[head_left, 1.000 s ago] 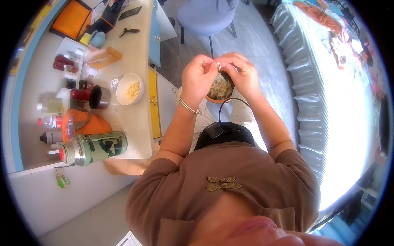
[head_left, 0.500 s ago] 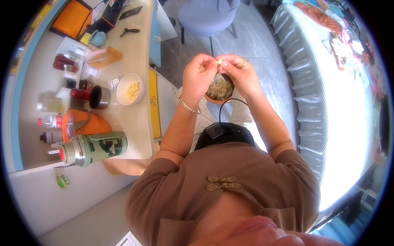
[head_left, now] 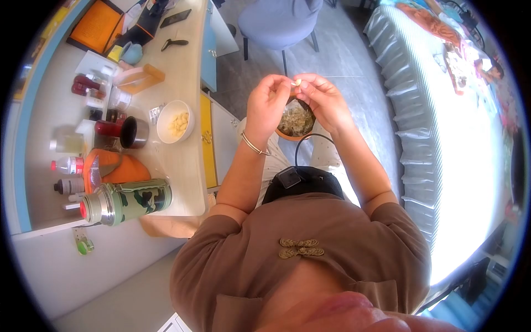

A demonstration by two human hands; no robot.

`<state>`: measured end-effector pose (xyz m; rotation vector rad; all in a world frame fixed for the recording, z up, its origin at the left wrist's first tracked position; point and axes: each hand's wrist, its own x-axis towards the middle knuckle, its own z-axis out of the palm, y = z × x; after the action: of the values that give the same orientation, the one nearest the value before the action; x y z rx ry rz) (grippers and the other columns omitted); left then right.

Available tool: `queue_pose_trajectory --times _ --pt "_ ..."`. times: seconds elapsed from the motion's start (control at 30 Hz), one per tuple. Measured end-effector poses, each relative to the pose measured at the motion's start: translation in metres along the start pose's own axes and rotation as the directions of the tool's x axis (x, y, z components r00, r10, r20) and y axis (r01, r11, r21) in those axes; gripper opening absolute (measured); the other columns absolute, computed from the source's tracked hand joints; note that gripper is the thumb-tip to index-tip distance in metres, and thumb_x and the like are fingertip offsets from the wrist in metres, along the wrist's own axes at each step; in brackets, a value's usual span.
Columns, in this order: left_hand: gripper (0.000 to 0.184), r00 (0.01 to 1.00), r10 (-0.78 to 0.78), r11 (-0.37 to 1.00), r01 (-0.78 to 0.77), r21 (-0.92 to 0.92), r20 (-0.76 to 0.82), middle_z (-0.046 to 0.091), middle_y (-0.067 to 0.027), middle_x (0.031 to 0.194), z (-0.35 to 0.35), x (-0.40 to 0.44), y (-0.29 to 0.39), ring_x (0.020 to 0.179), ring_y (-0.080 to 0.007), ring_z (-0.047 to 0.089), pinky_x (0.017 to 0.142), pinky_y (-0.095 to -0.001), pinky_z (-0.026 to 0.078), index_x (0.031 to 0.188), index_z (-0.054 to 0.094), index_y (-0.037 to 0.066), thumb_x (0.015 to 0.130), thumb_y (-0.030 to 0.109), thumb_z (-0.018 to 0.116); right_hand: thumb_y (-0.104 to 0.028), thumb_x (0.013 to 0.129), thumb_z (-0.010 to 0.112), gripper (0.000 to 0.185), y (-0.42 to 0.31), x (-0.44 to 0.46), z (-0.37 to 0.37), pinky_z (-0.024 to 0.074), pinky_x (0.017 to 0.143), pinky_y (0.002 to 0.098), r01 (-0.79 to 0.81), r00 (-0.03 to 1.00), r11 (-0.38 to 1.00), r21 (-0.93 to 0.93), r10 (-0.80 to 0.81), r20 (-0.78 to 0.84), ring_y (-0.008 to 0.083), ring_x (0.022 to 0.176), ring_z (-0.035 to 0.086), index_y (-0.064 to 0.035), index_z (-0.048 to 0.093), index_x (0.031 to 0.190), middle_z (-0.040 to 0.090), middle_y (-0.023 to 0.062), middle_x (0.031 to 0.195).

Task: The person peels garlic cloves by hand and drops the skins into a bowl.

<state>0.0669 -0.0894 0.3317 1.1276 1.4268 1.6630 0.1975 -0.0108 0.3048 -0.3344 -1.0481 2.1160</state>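
A small pale garlic clove (head_left: 298, 82) sits between the fingertips of my right hand (head_left: 323, 102), whose thumb and forefinger pinch it. My left hand (head_left: 267, 105) is closed too, its thumb and forefinger pinching the clove's near end, where a whitish bit like skin shows. Below both hands, between my knees, stands a round orange-rimmed container (head_left: 296, 119) holding what look like dry garlic skins; my hands hide part of it. On the table to the left, a white bowl (head_left: 185, 130) holds several peeled cloves.
The long table (head_left: 185, 72) carries a camouflage flask (head_left: 141, 200), a dark pot (head_left: 134, 131), several bottles, an orange bag (head_left: 130, 167), a black peeler (head_left: 174, 42) and a phone (head_left: 176, 17). Ahead is a grey chair (head_left: 281, 25); a bed (head_left: 442, 138) runs along the right.
My fingertips have shifted slightly, and the clove shows more clearly at the right fingertips. The left fingers have drawn slightly apart from the right ones. The bowl and container look the same.
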Motion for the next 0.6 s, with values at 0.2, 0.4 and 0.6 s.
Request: queue_pose_trajectory --times 0.2,0.4,0.6 --pt "0.005 0.996 0.088 0.993 -0.086 0.077 -0.019 0.060 0.0020 0.079 0.0035 -0.0029 0.0060 0.069 -0.0016 0.050 0.061 -0.0174 0.040 0.090 0.060 0.001 0.088 0.006 0.060 -0.010 0.091 0.059 0.019 0.0002 -0.0017 -0.0001 0.0472 0.080 0.0227 0.008 1.000 0.999 -0.050 -0.007 0.002 0.0089 0.088 0.058 -0.0009 0.062 0.107 0.064 0.0036 0.097" --pt "0.005 0.998 0.056 0.992 -0.051 0.119 -0.040 0.061 0.0021 0.080 0.0020 -0.0026 0.0003 0.070 -0.0016 0.050 0.062 -0.0174 0.041 0.089 0.060 0.001 0.088 0.006 0.060 -0.011 0.091 0.059 0.018 0.0014 -0.0031 0.0039 0.0464 0.077 0.0217 0.003 1.000 0.994 -0.113 -0.002 0.011 0.0073 0.085 0.056 -0.0027 0.062 0.107 0.063 0.0005 0.094" --pt "0.007 1.000 0.006 0.998 -0.004 0.064 -0.031 0.057 0.0037 0.076 0.0004 0.0002 -0.0028 0.063 -0.0007 0.045 0.055 -0.0165 0.035 0.092 0.059 0.002 0.089 0.008 0.059 -0.012 0.093 0.056 0.018 0.0025 -0.0018 0.0035 0.0463 0.078 0.0219 -0.027 0.999 1.000 0.007 0.027 0.023 0.0068 0.084 0.056 -0.0035 0.061 0.108 0.062 -0.0001 0.093"
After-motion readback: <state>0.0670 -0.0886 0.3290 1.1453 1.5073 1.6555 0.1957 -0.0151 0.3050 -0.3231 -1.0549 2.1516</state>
